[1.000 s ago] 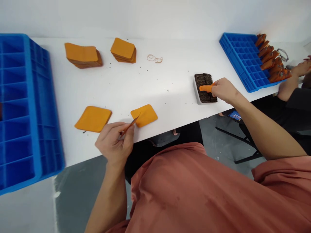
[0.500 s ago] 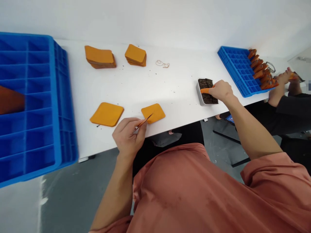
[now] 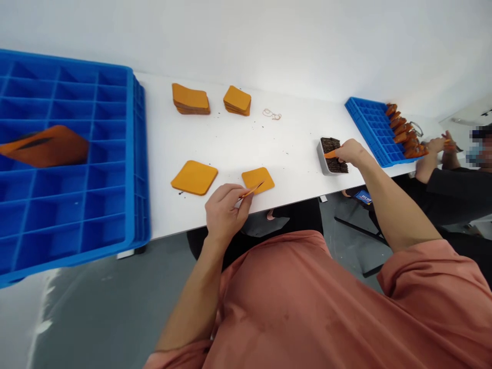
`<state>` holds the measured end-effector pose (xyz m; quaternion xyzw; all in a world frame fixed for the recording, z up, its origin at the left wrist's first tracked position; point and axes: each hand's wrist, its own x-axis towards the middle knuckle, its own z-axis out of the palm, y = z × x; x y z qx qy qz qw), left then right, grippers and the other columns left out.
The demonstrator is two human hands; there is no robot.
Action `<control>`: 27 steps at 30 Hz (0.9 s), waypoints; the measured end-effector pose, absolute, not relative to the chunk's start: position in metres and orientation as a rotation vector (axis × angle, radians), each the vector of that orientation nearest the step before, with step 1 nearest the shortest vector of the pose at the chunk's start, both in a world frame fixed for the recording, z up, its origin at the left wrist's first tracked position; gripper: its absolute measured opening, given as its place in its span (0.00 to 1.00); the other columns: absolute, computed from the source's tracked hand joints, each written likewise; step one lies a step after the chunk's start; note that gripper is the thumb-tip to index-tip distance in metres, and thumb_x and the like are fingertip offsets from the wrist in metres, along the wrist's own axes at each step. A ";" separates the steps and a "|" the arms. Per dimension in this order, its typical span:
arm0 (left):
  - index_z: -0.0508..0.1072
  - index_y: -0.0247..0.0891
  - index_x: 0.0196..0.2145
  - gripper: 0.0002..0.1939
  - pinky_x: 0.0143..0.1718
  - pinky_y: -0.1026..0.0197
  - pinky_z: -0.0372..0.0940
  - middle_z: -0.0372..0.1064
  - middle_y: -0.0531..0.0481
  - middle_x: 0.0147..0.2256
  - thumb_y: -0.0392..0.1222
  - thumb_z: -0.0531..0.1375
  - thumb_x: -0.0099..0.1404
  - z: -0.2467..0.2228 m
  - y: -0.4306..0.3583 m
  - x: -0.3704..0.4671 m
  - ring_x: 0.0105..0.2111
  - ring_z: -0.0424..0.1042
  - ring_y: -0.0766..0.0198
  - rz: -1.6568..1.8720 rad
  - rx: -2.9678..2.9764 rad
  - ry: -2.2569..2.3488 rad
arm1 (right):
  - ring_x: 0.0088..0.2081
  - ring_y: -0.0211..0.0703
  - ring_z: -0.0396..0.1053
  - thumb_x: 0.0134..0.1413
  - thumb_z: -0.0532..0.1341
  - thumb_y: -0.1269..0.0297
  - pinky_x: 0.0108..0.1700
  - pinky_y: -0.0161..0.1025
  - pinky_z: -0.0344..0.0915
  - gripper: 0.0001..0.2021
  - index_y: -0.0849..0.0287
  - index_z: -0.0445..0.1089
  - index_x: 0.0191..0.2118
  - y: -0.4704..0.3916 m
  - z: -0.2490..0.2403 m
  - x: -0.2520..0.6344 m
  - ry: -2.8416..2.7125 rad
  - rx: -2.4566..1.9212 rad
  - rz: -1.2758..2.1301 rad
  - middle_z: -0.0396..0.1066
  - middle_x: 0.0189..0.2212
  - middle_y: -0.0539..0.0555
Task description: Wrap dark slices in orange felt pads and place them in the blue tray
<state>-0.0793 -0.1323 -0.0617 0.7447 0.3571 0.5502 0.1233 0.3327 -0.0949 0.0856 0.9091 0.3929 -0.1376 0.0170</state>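
Note:
Pinched in my left hand [image 3: 226, 210] is a thin orange piece with a dark slit, its tip over a flat yellow-orange pad [image 3: 261, 178] near the table's front edge. My right hand [image 3: 351, 152] grips an orange tool [image 3: 331, 154], whose end rests on dark strips [image 3: 335, 165] packed in a small light container [image 3: 324, 162]. Another yellow-orange pad [image 3: 195, 177] lies left of my left hand. Farther back are two stacks of pads, a larger one [image 3: 191, 99] and a smaller one [image 3: 237, 100].
A blue divided crate [image 3: 139, 169] with an orange item [image 3: 61, 146] stands at the left. At the right is another blue crate [image 3: 369, 128] holding several orange bundles [image 3: 403, 133]; beyond it a person's hands [image 3: 440, 145] hold something orange. Thin loops [image 3: 272, 114] lie near the back.
The view has shifted left, so more of the left crate and its orange item shows. Both hands keep their holds, the right one still at the container of dark strips.

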 end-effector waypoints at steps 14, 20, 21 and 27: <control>0.82 0.42 0.38 0.04 0.39 0.58 0.74 0.84 0.47 0.36 0.37 0.68 0.75 -0.059 -0.133 -0.077 0.36 0.82 0.59 1.668 2.207 0.963 | 0.30 0.52 0.72 0.53 0.77 0.60 0.31 0.45 0.66 0.12 0.62 0.78 0.31 -0.082 0.094 0.324 1.154 2.693 -0.357 0.71 0.21 0.58; 0.82 0.42 0.38 0.05 0.39 0.57 0.73 0.84 0.46 0.37 0.39 0.68 0.76 -0.061 -0.133 -0.078 0.37 0.82 0.58 1.636 2.201 0.983 | 0.28 0.48 0.70 0.53 0.78 0.57 0.31 0.45 0.66 0.15 0.59 0.75 0.31 -0.081 0.091 0.327 1.171 2.716 -0.403 0.72 0.23 0.57; 0.82 0.42 0.38 0.05 0.39 0.57 0.73 0.84 0.46 0.37 0.39 0.68 0.76 -0.061 -0.133 -0.078 0.37 0.82 0.58 1.620 2.207 0.992 | 0.29 0.48 0.70 0.53 0.78 0.55 0.31 0.45 0.67 0.16 0.59 0.75 0.32 -0.081 0.090 0.328 1.182 2.725 -0.409 0.73 0.24 0.57; 0.82 0.42 0.38 0.05 0.38 0.57 0.73 0.84 0.46 0.37 0.38 0.67 0.75 -0.060 -0.133 -0.078 0.37 0.82 0.58 1.619 2.227 0.980 | 0.33 0.54 0.74 0.53 0.78 0.50 0.33 0.47 0.70 0.18 0.60 0.77 0.34 -0.083 0.089 0.327 1.210 2.717 -0.370 0.75 0.26 0.59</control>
